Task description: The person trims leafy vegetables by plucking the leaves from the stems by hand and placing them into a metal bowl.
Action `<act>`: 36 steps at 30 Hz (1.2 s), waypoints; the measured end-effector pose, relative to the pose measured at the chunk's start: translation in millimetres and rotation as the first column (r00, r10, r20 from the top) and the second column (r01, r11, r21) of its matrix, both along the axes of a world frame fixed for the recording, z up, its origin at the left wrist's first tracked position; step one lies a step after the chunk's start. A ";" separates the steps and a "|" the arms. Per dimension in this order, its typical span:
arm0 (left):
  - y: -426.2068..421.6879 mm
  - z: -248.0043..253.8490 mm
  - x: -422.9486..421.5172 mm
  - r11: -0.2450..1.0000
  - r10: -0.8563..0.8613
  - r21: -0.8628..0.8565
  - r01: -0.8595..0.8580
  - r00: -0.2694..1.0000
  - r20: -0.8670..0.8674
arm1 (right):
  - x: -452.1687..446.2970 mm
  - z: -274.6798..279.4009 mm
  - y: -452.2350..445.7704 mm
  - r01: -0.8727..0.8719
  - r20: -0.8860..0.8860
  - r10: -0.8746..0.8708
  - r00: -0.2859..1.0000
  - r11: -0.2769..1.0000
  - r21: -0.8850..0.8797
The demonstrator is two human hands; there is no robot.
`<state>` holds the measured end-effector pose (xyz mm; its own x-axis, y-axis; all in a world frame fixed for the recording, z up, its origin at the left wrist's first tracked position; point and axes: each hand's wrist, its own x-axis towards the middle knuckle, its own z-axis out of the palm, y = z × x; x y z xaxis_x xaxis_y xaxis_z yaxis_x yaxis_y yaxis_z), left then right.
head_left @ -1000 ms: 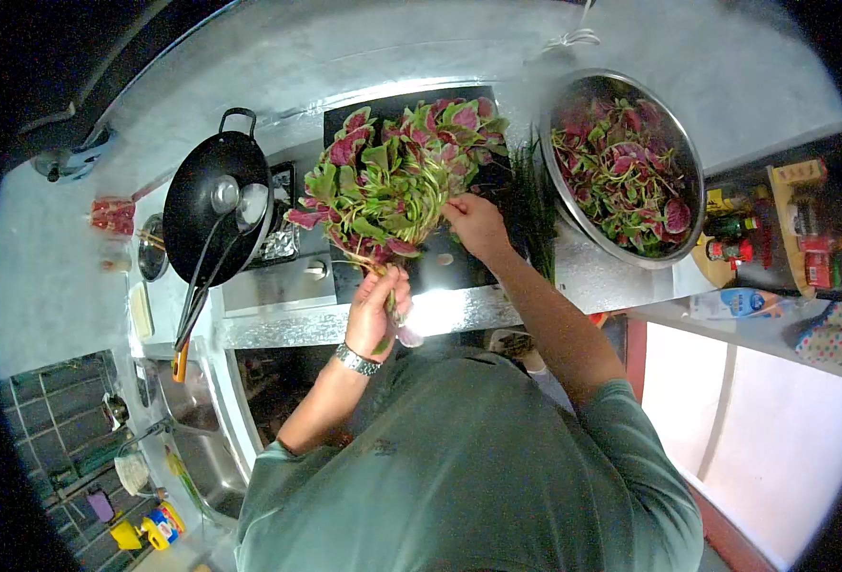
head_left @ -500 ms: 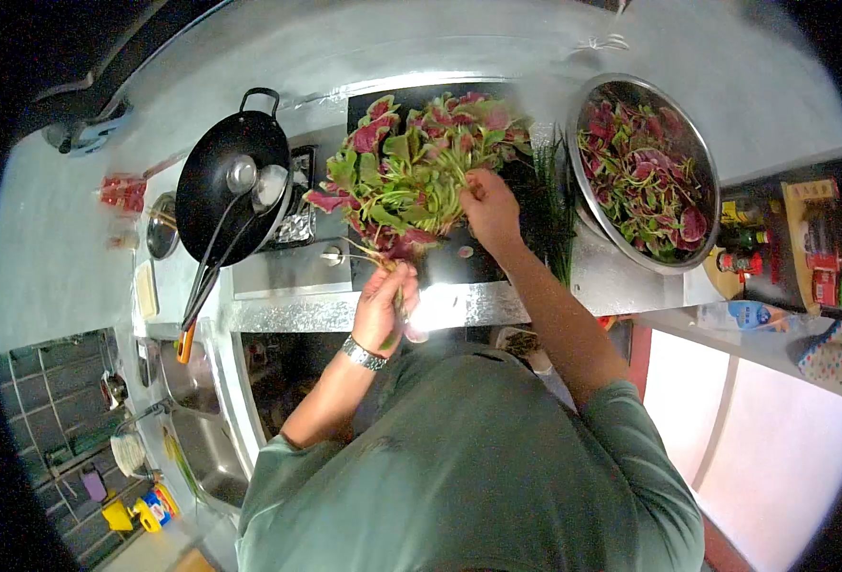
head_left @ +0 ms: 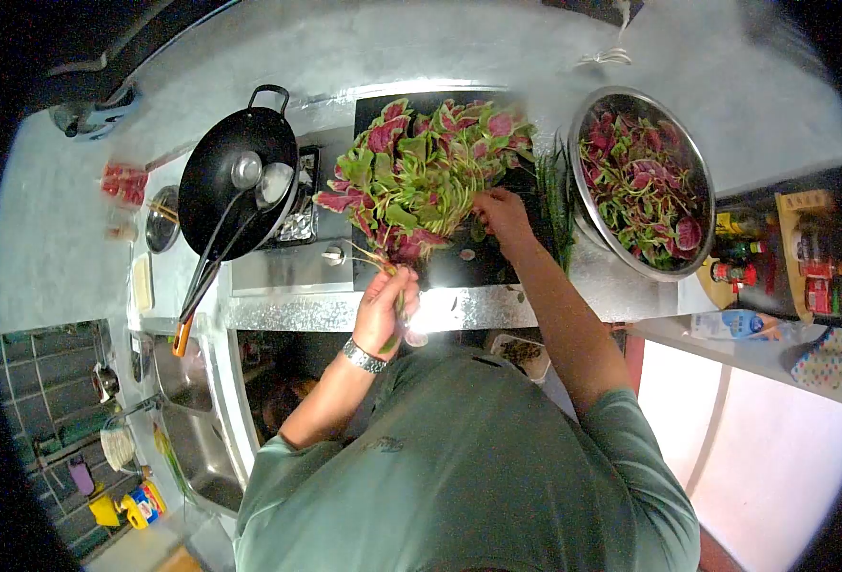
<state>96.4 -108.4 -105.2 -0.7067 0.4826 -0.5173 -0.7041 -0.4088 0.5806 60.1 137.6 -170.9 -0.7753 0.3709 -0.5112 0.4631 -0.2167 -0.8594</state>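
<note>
A large pile of red-and-green leafy stems (head_left: 430, 172) lies on the black panel (head_left: 492, 272) of the counter. My left hand (head_left: 383, 300), with a metal watch on its wrist, is closed on a few leafy stems at the pile's near edge. At the pile's right side my right hand (head_left: 505, 214) has its fingers pinched together at the stems; what they hold is too small to tell. To the right, a metal bowl (head_left: 710, 205) holds more of the same leaves. Long thin green stalks (head_left: 556, 205) lie between the panel and the bowl.
A black wok (head_left: 216, 162) with two ladles rests at the left, beside a burner. Farther left are a small lidded pan (head_left: 162, 219) and a sink (head_left: 213, 458). Bottles and jars (head_left: 733, 274) stand on a shelf at the right. An open drawer-like container (head_left: 521, 353) is below the counter.
My right hand has moved slightly to the right along the pile's edge. My left hand keeps its hold on the stems. The whole view has shifted a little.
</note>
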 end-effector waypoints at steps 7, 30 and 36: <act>-1.8 -1.9 2.3 1.000 -0.014 -0.020 0.014 1.000 0.003 | -4.3 -0.9 -14.5 -0.077 -0.030 0.126 0.992 0.758 0.647; -2.8 -4.5 1.4 0.997 -0.074 -0.022 0.073 0.996 -0.047 | -13.8 24.2 9.5 -0.074 -0.223 0.280 0.934 0.760 0.646; 0.9 4.2 1.4 0.996 -0.091 -0.010 0.091 0.994 -0.055 | -50.3 59.5 13.9 0.094 -0.511 0.094 0.855 0.939 0.331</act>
<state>97.8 -107.5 -101.1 -0.6877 0.5425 -0.4824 -0.7048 -0.3398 0.6227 9.9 151.5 -111.3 -0.8888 0.4441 0.1130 -0.0637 0.1244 -0.9902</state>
